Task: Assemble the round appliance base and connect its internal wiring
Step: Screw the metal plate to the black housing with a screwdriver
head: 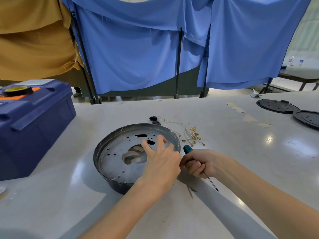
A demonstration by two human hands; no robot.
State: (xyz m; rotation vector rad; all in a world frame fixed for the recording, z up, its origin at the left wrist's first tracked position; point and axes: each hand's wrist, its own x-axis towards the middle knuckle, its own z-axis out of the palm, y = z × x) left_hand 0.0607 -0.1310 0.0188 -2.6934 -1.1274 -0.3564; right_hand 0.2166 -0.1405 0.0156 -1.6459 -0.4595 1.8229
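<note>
Reaching the left grip (162, 163) into the round base (110, 157), with fingers straight and spread wide over the gray metal plate inside, holding nothing. Not being able to tell if the fingertips are touching the plate.

Squeezing a screwdriver (187, 149) in the right grip (198, 163), with fingers curled tight around it, just beside the right edge of the base. Pointing the teal handle end up and the thin dark shaft down and to the right, above the surface (233, 161).

Resting the base flat on the pale surface, near the middle, with the open side up.

Seeing a bunch of thin white wires (189, 135) with gold tips lying just behind the base, on the right. Seeing a small black part (153, 118) near the wires, behind the back rim.

Spotting a big blue box (34, 126) far to the left, with a roll of tape (18, 90) sitting on its lid. Spotting two round black plates (276, 106) far to the right, and blue cloth (138, 57) hanging behind everything.
</note>
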